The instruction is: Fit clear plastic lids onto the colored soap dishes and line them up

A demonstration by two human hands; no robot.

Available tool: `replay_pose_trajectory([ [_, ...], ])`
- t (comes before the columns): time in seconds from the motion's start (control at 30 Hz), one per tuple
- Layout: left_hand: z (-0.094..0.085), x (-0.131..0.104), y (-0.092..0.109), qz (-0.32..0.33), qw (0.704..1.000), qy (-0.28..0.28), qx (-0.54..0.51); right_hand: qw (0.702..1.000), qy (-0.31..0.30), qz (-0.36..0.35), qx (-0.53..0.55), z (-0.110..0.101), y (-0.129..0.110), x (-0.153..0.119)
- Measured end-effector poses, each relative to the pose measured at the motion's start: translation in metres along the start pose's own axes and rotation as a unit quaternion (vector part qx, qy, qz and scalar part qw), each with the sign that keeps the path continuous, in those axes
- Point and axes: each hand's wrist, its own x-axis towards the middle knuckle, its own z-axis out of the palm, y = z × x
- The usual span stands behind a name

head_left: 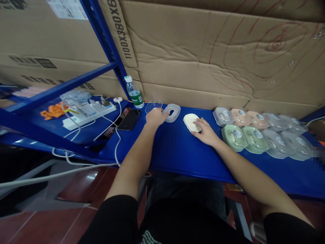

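Observation:
My left hand (155, 117) is closed at the near left edge of a pale grey plastic lid (175, 118) with an oval opening. Just beyond that hand lies a clear, rounded plastic piece (153, 103), partly covered by the fingers. My right hand (205, 133) grips the right side of a cream-coloured, rounded plastic piece (190, 121), thumb at its near edge and fingers over its top. Both hands are low over the blue table (177, 156), a short gap between the two held pieces.
Two rows of lidded boxes in grey, green (234, 137) and peach (240, 117) stand at right. A water bottle (135, 95), a phone (130, 119) and a power strip (88, 117) with loose cables are at left. Cardboard (177, 51) backs the table.

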Motion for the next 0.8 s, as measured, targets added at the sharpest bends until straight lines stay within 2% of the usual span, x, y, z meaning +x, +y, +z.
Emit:
replay_pose_trajectory([
  [0.13, 0.001, -0.002, 0.000, 0.031, 0.997, 0.072, 0.001, 0.996, -0.004, -0.080, 0.033, -0.001, -0.007, -0.001],
  [0.2, 0.004, -0.001, 0.001, 0.047, 0.996, 0.071, 0.026, 0.994, 0.004, -0.106, 0.027, -0.002, -0.008, 0.000],
  [0.3, 0.009, -0.001, 0.002, 0.055, 0.995, 0.041, 0.069, 0.993, 0.008, -0.117, -0.001, -0.003, -0.004, 0.003],
  [0.43, 0.014, 0.001, 0.001, 0.032, 0.995, 0.008, 0.089, 0.995, 0.026, -0.095, -0.028, -0.005, 0.004, 0.008],
  [0.53, 0.014, 0.002, -0.002, 0.016, 0.996, -0.039, 0.073, 0.997, 0.046, -0.058, -0.038, -0.005, 0.008, 0.010],
  [0.67, 0.014, 0.002, -0.003, 0.042, 0.995, -0.078, 0.049, 0.995, 0.074, -0.010, -0.060, -0.004, 0.010, 0.012],
  [0.8, 0.015, 0.002, -0.003, 0.069, 0.990, -0.099, 0.069, 0.992, 0.077, 0.025, -0.094, -0.003, 0.007, 0.017],
])
